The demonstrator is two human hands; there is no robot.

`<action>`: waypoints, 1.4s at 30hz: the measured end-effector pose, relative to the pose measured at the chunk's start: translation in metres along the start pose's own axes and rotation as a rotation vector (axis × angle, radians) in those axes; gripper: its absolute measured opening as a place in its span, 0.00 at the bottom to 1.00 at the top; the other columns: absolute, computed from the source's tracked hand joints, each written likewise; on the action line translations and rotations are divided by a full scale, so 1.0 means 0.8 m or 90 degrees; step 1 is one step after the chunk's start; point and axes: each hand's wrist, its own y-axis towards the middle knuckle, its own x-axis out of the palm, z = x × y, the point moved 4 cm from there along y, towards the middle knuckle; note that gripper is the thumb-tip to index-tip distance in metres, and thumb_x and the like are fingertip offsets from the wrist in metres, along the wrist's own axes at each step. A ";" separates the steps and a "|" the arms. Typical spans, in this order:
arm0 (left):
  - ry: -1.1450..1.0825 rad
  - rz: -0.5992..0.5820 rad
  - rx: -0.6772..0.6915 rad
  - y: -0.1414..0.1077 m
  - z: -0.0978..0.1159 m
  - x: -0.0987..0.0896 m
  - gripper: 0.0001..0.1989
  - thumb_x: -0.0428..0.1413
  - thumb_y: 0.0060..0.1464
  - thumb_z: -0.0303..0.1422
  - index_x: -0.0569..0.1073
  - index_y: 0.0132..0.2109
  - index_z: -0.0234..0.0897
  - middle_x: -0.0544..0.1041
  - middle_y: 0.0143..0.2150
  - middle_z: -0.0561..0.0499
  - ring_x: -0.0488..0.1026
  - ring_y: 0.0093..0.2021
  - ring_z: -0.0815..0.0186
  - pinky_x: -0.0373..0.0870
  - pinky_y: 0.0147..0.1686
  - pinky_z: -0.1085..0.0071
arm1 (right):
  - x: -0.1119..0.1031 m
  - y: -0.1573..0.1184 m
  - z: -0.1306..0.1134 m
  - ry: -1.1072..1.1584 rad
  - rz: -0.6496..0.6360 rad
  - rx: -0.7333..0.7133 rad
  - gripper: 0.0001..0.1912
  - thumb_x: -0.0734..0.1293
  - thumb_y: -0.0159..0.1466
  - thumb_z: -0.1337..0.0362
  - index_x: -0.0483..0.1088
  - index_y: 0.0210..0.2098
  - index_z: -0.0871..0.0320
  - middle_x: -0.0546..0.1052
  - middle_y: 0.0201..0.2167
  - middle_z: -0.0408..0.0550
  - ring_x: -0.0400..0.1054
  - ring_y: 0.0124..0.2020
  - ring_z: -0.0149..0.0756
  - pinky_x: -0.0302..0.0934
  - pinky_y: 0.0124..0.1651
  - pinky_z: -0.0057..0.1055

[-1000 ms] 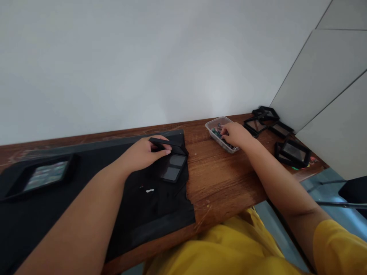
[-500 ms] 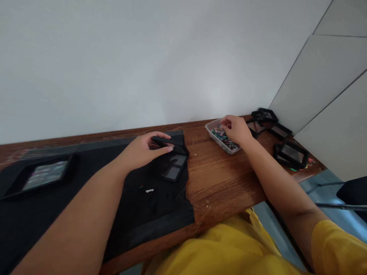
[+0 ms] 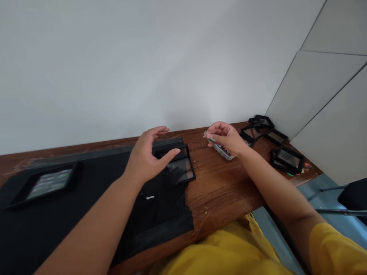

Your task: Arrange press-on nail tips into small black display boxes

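My left hand (image 3: 149,154) is open, thumb and fingers apart, just above a black frame with a clear window (image 3: 180,170). That frame lies unfolded at the right edge of a black cloth (image 3: 163,225), partly hidden by the hand. My right hand (image 3: 225,137) is closed in a pinch on a small greenish piece (image 3: 211,140), in front of a clear plastic tub (image 3: 220,152). Small pieces show in the tub, mostly covered by the hand. What the held piece is made of, I cannot tell.
On the cloth at left lies a black frame (image 3: 46,183) with rows of pale pieces. Several black frames (image 3: 289,158) are heaped at the table's right end by the wall. A small white scrap (image 3: 150,198) rests on the cloth. A dark chair (image 3: 355,196) stands at right.
My left hand has let go of the black frame, which now lies flat and further right. My right hand has risen out of the tub and moved left with a small greenish piece.
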 end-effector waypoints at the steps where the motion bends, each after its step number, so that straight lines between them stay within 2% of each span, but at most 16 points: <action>1: 0.008 0.024 0.039 -0.001 0.014 0.001 0.28 0.62 0.68 0.49 0.70 0.68 0.44 0.83 0.63 0.43 0.81 0.62 0.50 0.78 0.65 0.51 | 0.010 -0.003 0.006 0.023 -0.016 0.033 0.22 0.85 0.54 0.57 0.73 0.38 0.53 0.82 0.37 0.42 0.78 0.42 0.34 0.77 0.40 0.30; 4: 0.010 0.031 0.176 -0.003 0.054 0.005 0.21 0.63 0.71 0.44 0.75 0.65 0.46 0.85 0.58 0.46 0.83 0.59 0.51 0.78 0.63 0.53 | 0.037 -0.012 0.022 0.088 -0.062 0.119 0.24 0.86 0.52 0.60 0.73 0.40 0.53 0.83 0.36 0.40 0.78 0.38 0.32 0.77 0.38 0.29; 7: -0.018 -0.005 0.256 -0.002 0.074 0.008 0.10 0.62 0.73 0.37 0.79 0.58 0.46 0.88 0.51 0.50 0.85 0.51 0.56 0.80 0.57 0.58 | 0.054 -0.020 0.028 0.139 -0.103 0.165 0.26 0.86 0.53 0.61 0.73 0.45 0.53 0.83 0.35 0.39 0.77 0.35 0.30 0.77 0.38 0.28; 10: -0.041 -0.007 0.270 0.001 0.077 0.007 0.05 0.62 0.74 0.33 0.82 0.52 0.45 0.89 0.46 0.51 0.86 0.46 0.59 0.81 0.52 0.61 | 0.062 -0.025 0.029 0.157 -0.127 0.191 0.27 0.87 0.53 0.61 0.73 0.46 0.53 0.84 0.35 0.38 0.79 0.36 0.30 0.77 0.38 0.27; 16: -0.058 -0.012 0.253 0.005 0.076 0.000 0.08 0.61 0.74 0.36 0.86 0.46 0.45 0.90 0.43 0.52 0.86 0.43 0.62 0.81 0.49 0.64 | 0.062 -0.024 0.038 0.163 -0.110 0.214 0.28 0.89 0.50 0.61 0.72 0.40 0.53 0.84 0.35 0.38 0.79 0.36 0.29 0.79 0.37 0.26; 20: -0.092 -0.067 0.165 0.010 0.064 -0.010 0.10 0.61 0.73 0.40 0.87 0.44 0.45 0.90 0.42 0.52 0.86 0.41 0.62 0.82 0.46 0.67 | 0.063 -0.025 0.047 0.168 -0.109 0.221 0.28 0.89 0.50 0.61 0.71 0.41 0.53 0.84 0.36 0.38 0.79 0.37 0.30 0.79 0.39 0.27; 24: -0.078 -0.117 0.002 0.018 0.045 -0.026 0.12 0.62 0.67 0.44 0.88 0.40 0.46 0.90 0.37 0.52 0.84 0.34 0.63 0.77 0.33 0.71 | 0.062 -0.024 0.056 0.148 -0.124 0.212 0.27 0.88 0.52 0.60 0.71 0.41 0.53 0.83 0.35 0.39 0.79 0.37 0.30 0.81 0.40 0.29; 27: -0.125 -0.133 -0.060 0.019 0.044 -0.045 0.13 0.62 0.63 0.44 0.85 0.36 0.43 0.85 0.29 0.53 0.77 0.25 0.68 0.73 0.27 0.73 | 0.063 -0.023 0.062 0.103 -0.122 0.192 0.25 0.87 0.54 0.62 0.71 0.40 0.54 0.81 0.34 0.38 0.78 0.36 0.30 0.81 0.40 0.29; 29: -0.195 -0.202 -0.083 0.013 0.050 -0.051 0.14 0.61 0.65 0.44 0.83 0.35 0.42 0.82 0.26 0.54 0.75 0.22 0.69 0.72 0.26 0.74 | 0.066 -0.025 0.064 0.069 -0.121 0.181 0.22 0.85 0.56 0.65 0.70 0.39 0.55 0.80 0.33 0.38 0.77 0.35 0.28 0.81 0.38 0.27; 31: -0.247 -0.321 -0.105 0.002 0.055 -0.047 0.16 0.60 0.67 0.46 0.81 0.34 0.42 0.82 0.27 0.54 0.78 0.25 0.68 0.74 0.29 0.74 | 0.071 -0.027 0.065 0.037 -0.129 0.179 0.19 0.82 0.58 0.69 0.70 0.39 0.56 0.80 0.33 0.38 0.76 0.32 0.26 0.80 0.35 0.24; 34: -0.225 -0.534 -0.142 -0.022 0.056 -0.027 0.21 0.54 0.69 0.50 0.79 0.33 0.43 0.83 0.29 0.53 0.79 0.28 0.65 0.73 0.30 0.71 | 0.078 -0.031 0.064 0.001 -0.147 0.188 0.16 0.80 0.60 0.73 0.70 0.39 0.56 0.79 0.33 0.38 0.74 0.30 0.24 0.79 0.33 0.22; 36: -0.189 -0.620 -0.164 -0.033 0.050 -0.012 0.24 0.51 0.69 0.52 0.77 0.31 0.43 0.82 0.29 0.51 0.79 0.28 0.62 0.73 0.29 0.70 | 0.080 -0.032 0.064 -0.018 -0.145 0.201 0.15 0.78 0.61 0.75 0.70 0.40 0.56 0.79 0.33 0.38 0.74 0.30 0.25 0.79 0.33 0.23; 38: -0.182 -0.640 -0.191 -0.036 0.043 -0.001 0.24 0.50 0.69 0.54 0.76 0.33 0.43 0.82 0.29 0.50 0.80 0.29 0.61 0.72 0.29 0.69 | 0.079 -0.031 0.065 -0.040 -0.132 0.214 0.14 0.76 0.62 0.76 0.70 0.40 0.56 0.79 0.33 0.38 0.74 0.29 0.25 0.79 0.32 0.23; 42: -0.181 -0.619 -0.241 -0.032 0.030 0.004 0.22 0.51 0.65 0.56 0.75 0.38 0.44 0.81 0.30 0.50 0.77 0.26 0.61 0.69 0.26 0.69 | 0.075 -0.027 0.066 -0.094 -0.101 0.201 0.13 0.74 0.63 0.76 0.69 0.38 0.55 0.76 0.32 0.38 0.71 0.28 0.26 0.77 0.30 0.23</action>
